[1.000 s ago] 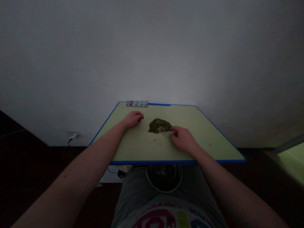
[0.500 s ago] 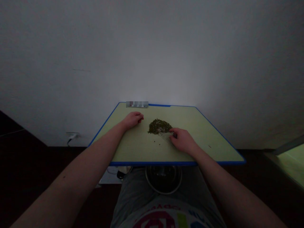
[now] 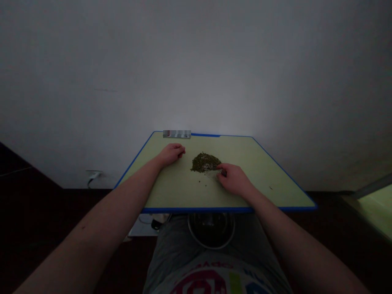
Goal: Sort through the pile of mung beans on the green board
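Observation:
A pile of small dark green grains or dried bits lies in the middle of the pale, blue-edged table. My right hand is closed on a thin clear plastic piece, whose far edge meets the near right side of the pile. Its exact shape is hard to make out in the dim light. To the left of the pile, my left hand rests on the tabletop with its fingers curled shut, and nothing shows in them. Two loose grains lie nearer to me than the pile.
A metal bowl sits on my lap under the table's front edge. At the back left stands a flat, blurred-out object. A wall rises behind the table. One small dark sliver lies at the right.
My right hand and the clear plastic piece have shifted very slightly left and away from me. The left hand stays in place, and the pile looks much the same.

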A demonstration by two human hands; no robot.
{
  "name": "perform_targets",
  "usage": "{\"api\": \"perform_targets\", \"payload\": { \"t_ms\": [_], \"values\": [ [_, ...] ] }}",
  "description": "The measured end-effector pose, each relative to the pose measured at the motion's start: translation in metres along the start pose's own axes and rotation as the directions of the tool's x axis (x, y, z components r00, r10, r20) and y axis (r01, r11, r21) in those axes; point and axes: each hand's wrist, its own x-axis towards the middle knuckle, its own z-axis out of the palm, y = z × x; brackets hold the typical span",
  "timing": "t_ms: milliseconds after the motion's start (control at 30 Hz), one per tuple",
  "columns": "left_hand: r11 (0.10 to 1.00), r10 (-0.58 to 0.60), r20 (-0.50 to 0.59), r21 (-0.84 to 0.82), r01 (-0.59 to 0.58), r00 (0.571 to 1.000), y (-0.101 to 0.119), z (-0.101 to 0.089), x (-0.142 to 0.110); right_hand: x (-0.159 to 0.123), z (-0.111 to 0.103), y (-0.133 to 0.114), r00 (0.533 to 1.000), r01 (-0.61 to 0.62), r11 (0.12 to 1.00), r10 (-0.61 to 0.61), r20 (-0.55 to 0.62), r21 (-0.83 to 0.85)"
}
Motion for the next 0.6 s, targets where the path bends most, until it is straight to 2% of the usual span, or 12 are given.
{"api": "perform_targets", "payload": {
  "t_ms": [167, 433, 600],
  "values": [
    [1.000, -0.009, 0.003, -0.023, 0.009, 1.000, -0.001, 0.001, 0.001, 0.001, 0.001, -0.004, 1.000, -0.007, 1.000, 0.007, -0.009, 0.010],
    [1.000, -0.005, -0.003, -0.007, 0.005, 1.000, -0.001, 0.001, 0.001, -0.004, 0.000, 0.008, 0.991, -0.128, 0.992, 0.127, -0.033, -0.005],
    [1.000, 0.011, 0.005, 0.006, -0.011, 1.000, 0.000, 0.000, 0.001, -0.003, -0.001, 0.007, 0.995, -0.089, 0.996, 0.089, -0.037, -0.017]
  ]
}}
